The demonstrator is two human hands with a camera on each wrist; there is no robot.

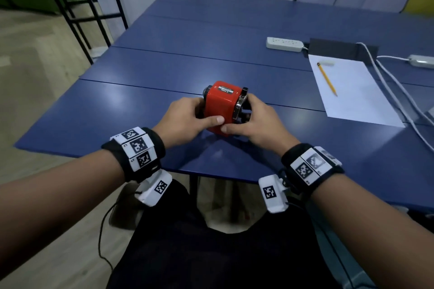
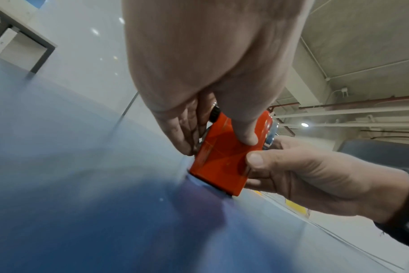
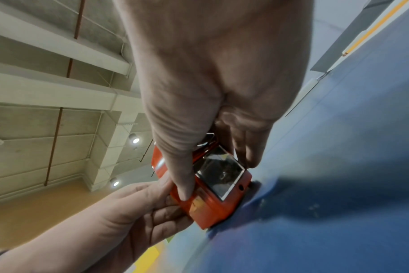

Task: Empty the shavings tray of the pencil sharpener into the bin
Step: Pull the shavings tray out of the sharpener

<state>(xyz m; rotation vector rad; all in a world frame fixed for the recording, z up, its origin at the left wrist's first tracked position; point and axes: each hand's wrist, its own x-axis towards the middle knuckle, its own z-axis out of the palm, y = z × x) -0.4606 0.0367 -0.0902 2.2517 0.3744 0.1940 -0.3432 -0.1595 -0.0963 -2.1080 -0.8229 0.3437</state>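
Note:
A red pencil sharpener [image 1: 222, 105] stands on the blue table [image 1: 117, 110], close to its near edge. My left hand [image 1: 187, 117] grips its left side, with the thumb laid across the near face. My right hand [image 1: 256, 122] grips the right side by the chrome end, its thumb on the lower near corner. In the right wrist view the clear shavings tray [image 3: 218, 174] sits closed in the sharpener's [image 3: 206, 205] body, with dark shavings inside. The left wrist view shows both thumbs on the sharpener's [image 2: 222, 162] red side. No bin is in view.
To the right lies a white sheet of paper [image 1: 352, 91] with a yellow pencil [image 1: 327, 78] on it. Behind it are a white power strip [image 1: 284, 44], a dark box [image 1: 338, 50] and white cables [image 1: 394, 82]. A black metal frame [image 1: 77, 14] stands at the table's left.

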